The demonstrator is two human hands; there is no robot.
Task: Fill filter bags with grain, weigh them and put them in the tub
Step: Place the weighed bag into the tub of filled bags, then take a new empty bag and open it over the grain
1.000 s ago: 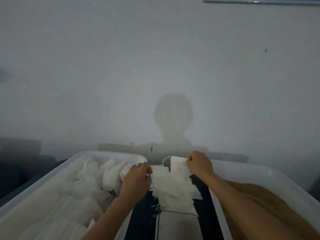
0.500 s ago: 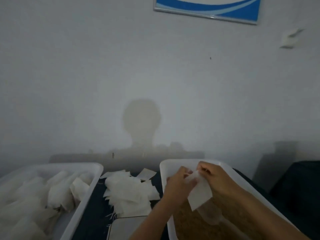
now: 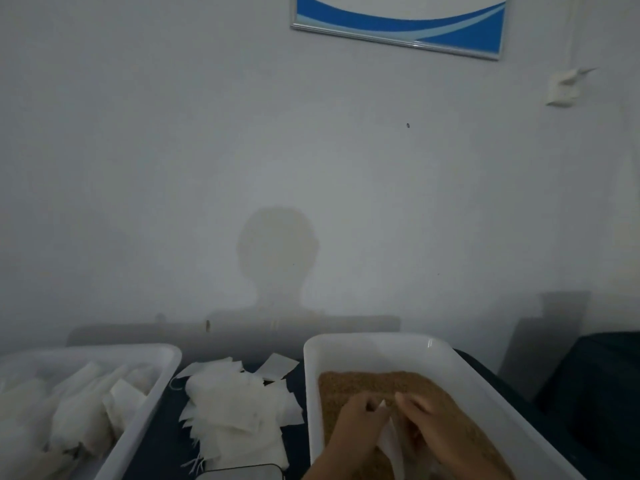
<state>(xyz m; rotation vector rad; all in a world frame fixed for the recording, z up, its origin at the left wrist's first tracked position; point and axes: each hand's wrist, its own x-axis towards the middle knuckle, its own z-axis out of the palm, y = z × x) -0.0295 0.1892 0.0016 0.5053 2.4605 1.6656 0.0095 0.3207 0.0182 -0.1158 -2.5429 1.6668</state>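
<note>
Head camera, looking forward and down: two bare hands work a thin white filter bag [image 3: 389, 441] over the white rectangular plastic tray of brown grain [image 3: 377, 382] at right, on a dark table [image 3: 166, 434]. The filling step appears to be in hand, with the bag down at the grain's surface and its mouth pulled between the hands. The next move likely calls for spreading that mouth wide enough to scoop grain in, then carrying the bag to the flat pale scale plate [image 3: 242, 472] at the bottom edge. At left stands the white plastic tub [image 3: 166, 362], already holding many plump white bags; the one in hand must end there. Between tub and tray lies a loose heap of flat, empty white filter bags [image 3: 232, 407] with trailing strings. The left hand [image 3: 356, 424] has its grip closed on the bag's near edge, fingers curled round it. The right hand [image 3: 433, 427] also seems to pinch the bag, though blur hides the fingertips. The bag looks limp, semi-sheer and creased, with no fill visible yet.
</note>
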